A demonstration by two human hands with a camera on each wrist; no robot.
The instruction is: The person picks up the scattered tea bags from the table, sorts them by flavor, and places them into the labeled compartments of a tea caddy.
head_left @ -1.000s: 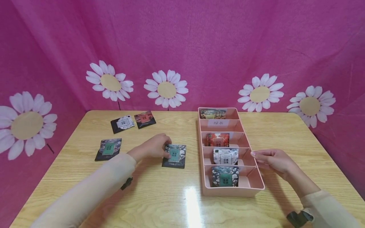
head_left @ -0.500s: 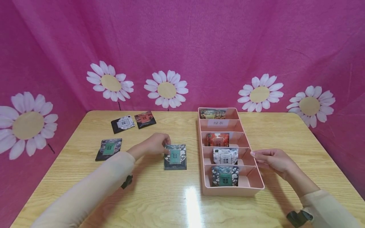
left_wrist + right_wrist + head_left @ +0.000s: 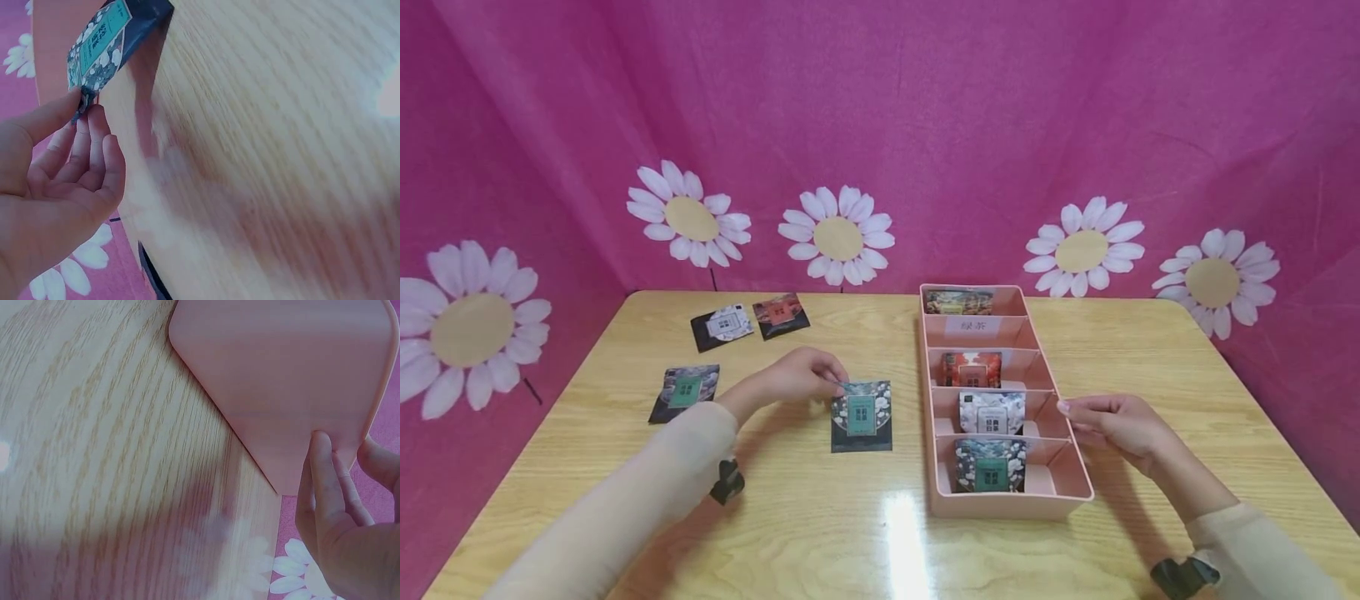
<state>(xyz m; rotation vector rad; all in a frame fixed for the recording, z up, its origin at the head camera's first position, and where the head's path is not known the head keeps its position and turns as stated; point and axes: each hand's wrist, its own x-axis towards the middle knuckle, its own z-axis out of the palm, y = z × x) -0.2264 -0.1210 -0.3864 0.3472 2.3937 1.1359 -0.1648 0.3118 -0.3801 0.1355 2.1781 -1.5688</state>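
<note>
My left hand (image 3: 801, 375) pinches the upper left corner of a dark tea bag sachet (image 3: 861, 415) with a green label and white flowers. In the left wrist view the sachet (image 3: 100, 47) slants away from the thumb and fingertips, over the wooden table. My right hand (image 3: 1116, 425) touches the right side of a pink divided box (image 3: 1000, 506). The right wrist view shows its straight fingers (image 3: 320, 462) against the outer wall, with the thumb at the rim. Inside the box's front compartment stands a matching green-labelled sachet (image 3: 991, 467).
Farther back in the box are a white sachet (image 3: 992, 414), a red sachet (image 3: 972, 369) and a landscape-patterned sachet (image 3: 958, 302). On the table's left lie a green-labelled sachet (image 3: 685, 393), a black-and-white one (image 3: 722, 327) and a red-and-black one (image 3: 781, 315). A pink curtain (image 3: 895, 125) hangs behind.
The held sachet has straightened and shifted slightly toward me and to the right. My left fingers have drawn back to its upper left corner. The right hand stays at the box.
</note>
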